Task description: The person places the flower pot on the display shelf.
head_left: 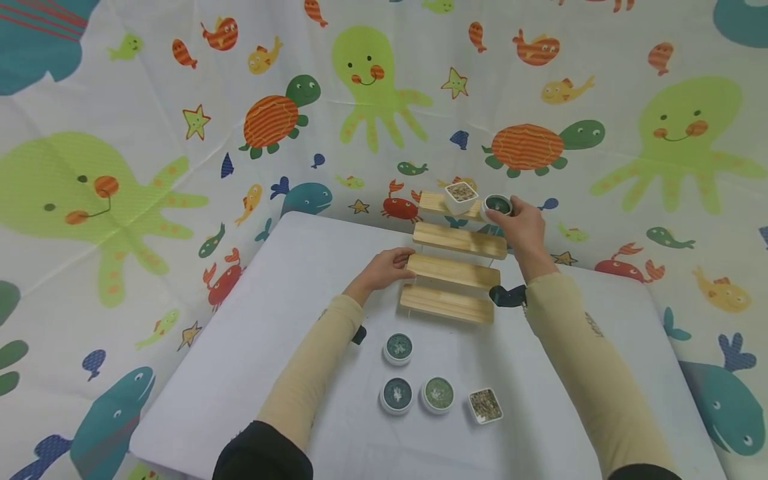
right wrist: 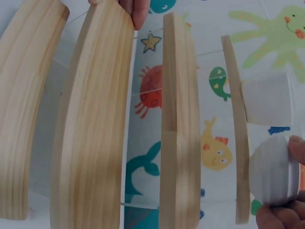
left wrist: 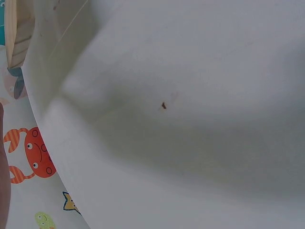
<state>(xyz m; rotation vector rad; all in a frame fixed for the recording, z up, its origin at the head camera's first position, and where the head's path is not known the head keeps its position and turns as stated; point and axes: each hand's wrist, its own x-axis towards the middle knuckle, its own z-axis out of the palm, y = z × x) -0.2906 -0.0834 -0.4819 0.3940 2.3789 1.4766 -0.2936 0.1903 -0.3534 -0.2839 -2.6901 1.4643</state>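
Head view: looks down on a white worktop (head_left: pixel 240 347) before a backdrop cloth (head_left: pixel 432 60) printed with cartoon sea animals. Right of centre, in the upper half, pinches a round white pot (head_left: pixel 498 205) with a dark green top between thumb and fingers of the right hand (head_left: pixel 528 230), at the right end of the top board of a four-step wooden stand (head_left: pixel 456 272). At the centre, pinches the left end of the third board down with the fingers of the left hand (head_left: pixel 384 268), likely to steady the stand. Has a square white pot (head_left: pixel 460 193) with a speckled filling on the top board too. At lower centre, shows three round pots (head_left: pixel 399 348) (head_left: pixel 397 395) (head_left: pixel 438 395) with grainy green tops and a second square pot (head_left: pixel 485 405), perhaps grouped for easy reach.

Left wrist view: shows mostly smooth worktop, a brown speck (left wrist: pixel 163 105) near the middle and a board end at upper left. Cannot tell the state of the fingers here.

Right wrist view: shows pale, straight-grained boards running top to bottom. At lower right, grips the round pot's smooth curved side, perhaps to leave the filling untouched; just above, shows the square pot's flat walls.
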